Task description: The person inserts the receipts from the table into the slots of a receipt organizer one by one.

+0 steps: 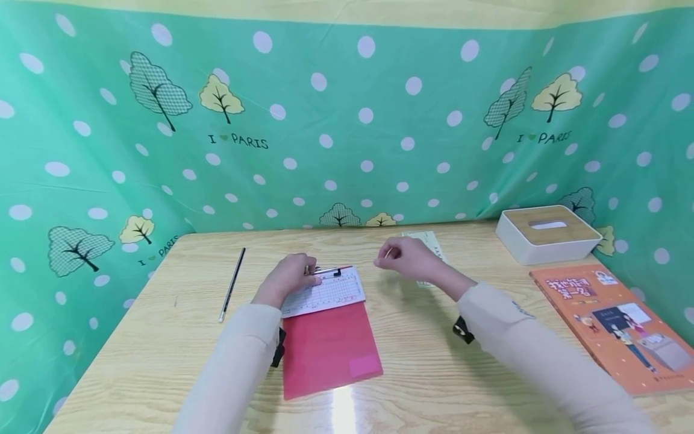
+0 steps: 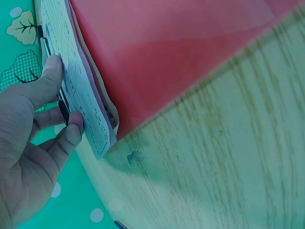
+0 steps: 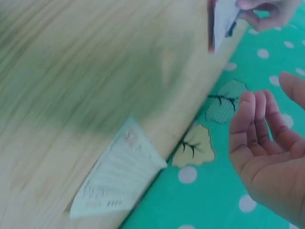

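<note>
head view: a person in cream sleeves (image 1: 233, 367) works with both hands at a pale wood-grain table (image 1: 157, 355). the left hand (image 1: 286, 277) is at the top of a red board (image 1: 328, 352), which lies on the table left of centre. its thumb and fingers are curled close about the metal clip (image 1: 328, 272), with black ends, that crosses the top of a printed form (image 1: 332, 293). from the left wrist i can see more layers under the form, their edges slightly spread, pinkish and brownish. the form covers the upper part of the board; the lower part is bare red with a pink label (image 1: 364, 366) near its bottom right corner.

the right hand (image 1: 414, 260) is raised to the right of the board, apart from it. its fingers are loosely bent, the thumb held away, and i see nothing in its grasp. a pale green printed slip (image 1: 432, 242) lies flat behind it, partly hidden by it.

far left, a dark pencil (image 1: 233, 283). at right, a white tissue box (image 1: 558, 252) with a wooden top, and an orange book (image 1: 582, 301).
</note>
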`<state>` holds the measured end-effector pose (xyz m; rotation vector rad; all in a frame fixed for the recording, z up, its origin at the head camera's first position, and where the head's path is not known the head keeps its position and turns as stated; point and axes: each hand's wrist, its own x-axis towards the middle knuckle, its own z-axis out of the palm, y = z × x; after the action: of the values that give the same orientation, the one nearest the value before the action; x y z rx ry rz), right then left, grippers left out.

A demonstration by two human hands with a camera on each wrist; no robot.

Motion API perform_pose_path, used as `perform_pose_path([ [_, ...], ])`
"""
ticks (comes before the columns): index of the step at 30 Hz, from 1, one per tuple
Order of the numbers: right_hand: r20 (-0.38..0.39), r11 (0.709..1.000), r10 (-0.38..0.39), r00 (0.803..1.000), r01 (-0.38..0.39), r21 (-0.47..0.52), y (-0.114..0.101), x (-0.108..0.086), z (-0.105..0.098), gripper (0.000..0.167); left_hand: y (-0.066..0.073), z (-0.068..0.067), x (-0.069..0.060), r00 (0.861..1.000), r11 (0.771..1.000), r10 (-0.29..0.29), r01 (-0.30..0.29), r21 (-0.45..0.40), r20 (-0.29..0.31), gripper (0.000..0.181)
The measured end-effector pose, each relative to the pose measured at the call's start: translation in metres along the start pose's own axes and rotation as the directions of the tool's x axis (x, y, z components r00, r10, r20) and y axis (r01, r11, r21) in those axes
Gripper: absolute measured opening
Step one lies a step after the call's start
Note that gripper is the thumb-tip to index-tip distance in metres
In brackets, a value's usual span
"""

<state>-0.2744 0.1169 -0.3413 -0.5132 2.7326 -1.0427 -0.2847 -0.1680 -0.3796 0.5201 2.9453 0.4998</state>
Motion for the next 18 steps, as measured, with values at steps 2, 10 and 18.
perform_pose_path([
  [2,-0.036,1.000,-0.016,0.999,0.017,0.023,0.005,-0.005,-0.007,0.020,0.000,0.000,0.000,1.000,1.000,0.004,-0.004,0.003,-0.004,0.025],
  [10,-0.145,0.990,0.100,0.984,-0.085,0.108,0.037,-0.018,-0.028,0.028,-0.002,0.000,0.000,1.000,1.000,-0.004,0.004,-0.004,-0.003,0.026],
  [18,-0.181,0.972,0.234,0.955,-0.223,0.079,0.072,-0.024,-0.039,0.045,-0.001,0.000,0.001,1.000,1.000,-0.017,0.017,-0.007,0.002,0.026],
])
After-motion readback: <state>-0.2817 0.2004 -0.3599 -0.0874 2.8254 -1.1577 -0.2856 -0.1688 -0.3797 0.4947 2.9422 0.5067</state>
